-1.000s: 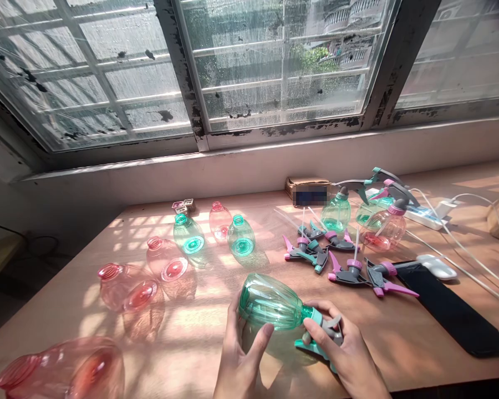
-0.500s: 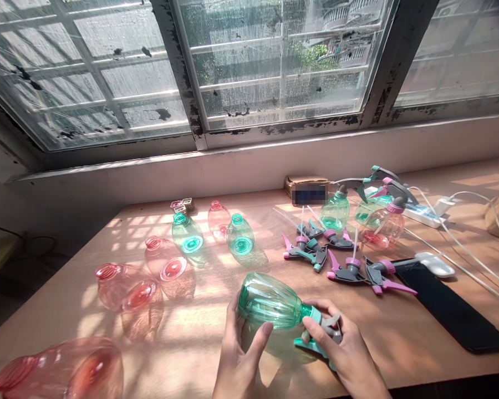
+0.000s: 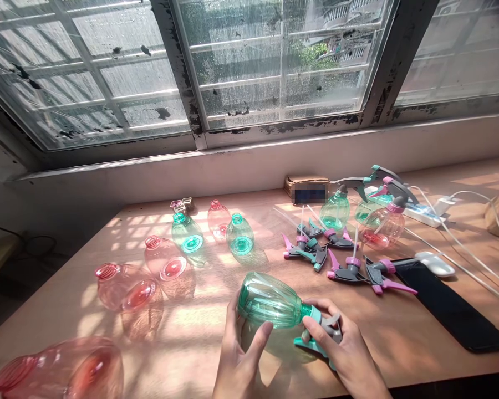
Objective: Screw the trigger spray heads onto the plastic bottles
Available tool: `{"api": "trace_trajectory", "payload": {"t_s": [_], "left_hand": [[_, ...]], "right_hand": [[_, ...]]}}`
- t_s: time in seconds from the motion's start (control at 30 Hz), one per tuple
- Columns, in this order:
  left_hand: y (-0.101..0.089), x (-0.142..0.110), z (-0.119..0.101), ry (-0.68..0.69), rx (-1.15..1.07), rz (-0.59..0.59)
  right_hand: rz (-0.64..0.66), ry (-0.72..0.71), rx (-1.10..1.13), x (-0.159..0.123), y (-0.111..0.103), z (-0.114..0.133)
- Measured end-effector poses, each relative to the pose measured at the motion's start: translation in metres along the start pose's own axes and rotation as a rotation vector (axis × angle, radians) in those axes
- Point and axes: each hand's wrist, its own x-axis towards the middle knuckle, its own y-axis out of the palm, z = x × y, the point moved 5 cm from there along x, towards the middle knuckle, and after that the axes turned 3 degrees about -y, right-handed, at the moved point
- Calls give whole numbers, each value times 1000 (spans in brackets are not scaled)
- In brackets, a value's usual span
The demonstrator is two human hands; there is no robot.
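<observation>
A clear green bottle (image 3: 270,302) lies tilted on its side between my hands, its neck pointing right. My left hand (image 3: 243,346) is wrapped round the base end, with the thumb along the lower side. On the neck sits a teal and grey trigger spray head (image 3: 316,346); my right hand (image 3: 343,341) grips it, thumb and fingers at the teal collar. Loose pink and grey spray heads (image 3: 353,270) with white tubes lie just beyond. Two green bottles (image 3: 241,235) without heads stand farther back.
Several pink bottles (image 3: 127,288) stand on the left of the wooden table (image 3: 191,354). At right are a black phone (image 3: 453,310), a white earbud case (image 3: 436,265), cables and a power strip (image 3: 426,216). Bottles with spray heads (image 3: 335,210) stand near a cardboard box (image 3: 293,189) by the window.
</observation>
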Motion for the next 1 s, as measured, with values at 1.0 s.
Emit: {"api": "trace_trajectory", "payload": {"t_s": [1.0], "left_hand": [[-7,6,11,-1,-25,-67]], "right_hand": [[-12,-35,-24,2,-2,-8]]}}
